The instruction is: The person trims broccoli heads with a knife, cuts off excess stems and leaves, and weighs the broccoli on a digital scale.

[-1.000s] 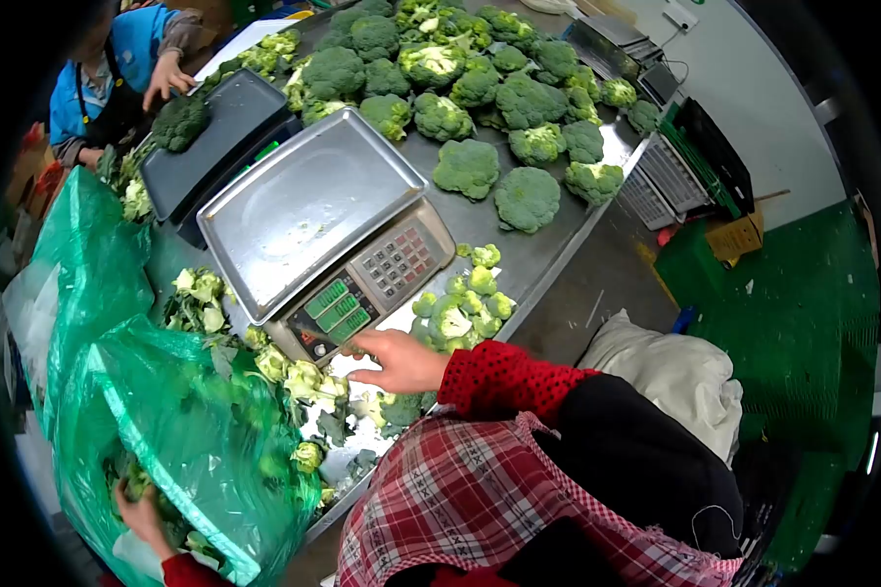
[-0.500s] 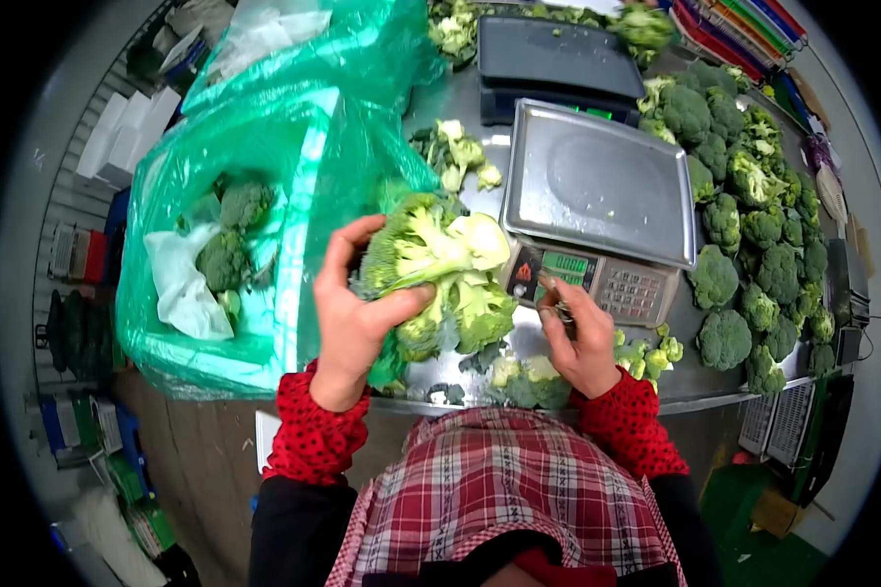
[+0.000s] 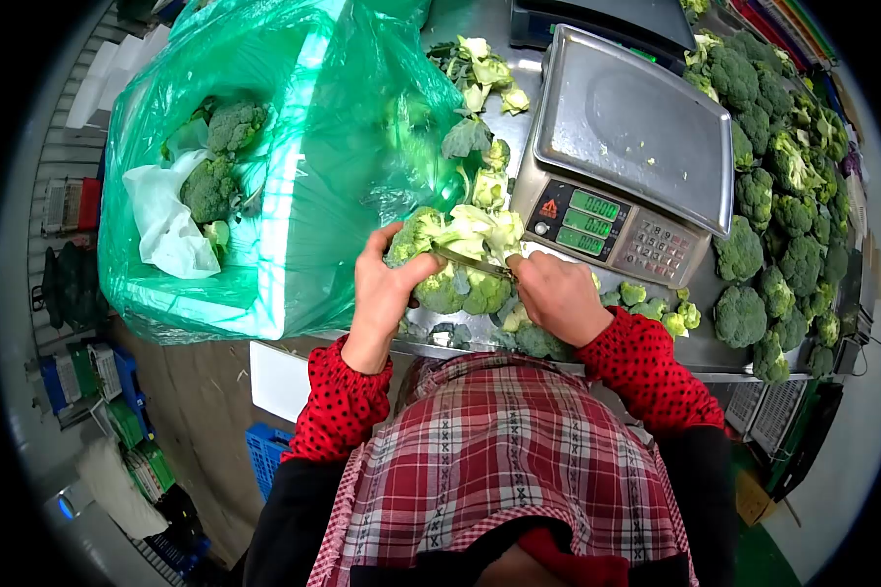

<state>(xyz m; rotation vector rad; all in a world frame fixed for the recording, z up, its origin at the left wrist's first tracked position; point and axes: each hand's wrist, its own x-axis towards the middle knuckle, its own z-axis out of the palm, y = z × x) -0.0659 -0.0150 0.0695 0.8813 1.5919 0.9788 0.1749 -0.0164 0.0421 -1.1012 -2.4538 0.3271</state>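
Observation:
My left hand (image 3: 384,291) is wrapped round the side of a broccoli head (image 3: 457,231), its thumb on top. The pale cut stalks face up and to the right. In my right hand (image 3: 560,297) is a knife, its thin dark blade (image 3: 473,262) lying across the stalks of the broccoli. The knife's handle is hidden by my fingers. Just below, broccoli trimmings (image 3: 538,342) lie on the metal table by its front edge. More cut stalks and leaves (image 3: 480,73) lie beyond my hands.
A weighing scale (image 3: 636,117) with a lit display stands right of my hands, a second dark scale (image 3: 607,22) behind it. At left is a box lined with a green plastic bag (image 3: 338,186), holding a few broccoli heads (image 3: 235,127). Many heads are heaped (image 3: 739,249) at right.
My right hand has moved left to the broccoli, and the knife blade now lies across its stalks. The view has shifted, and the broccoli sits lower, turned slightly.

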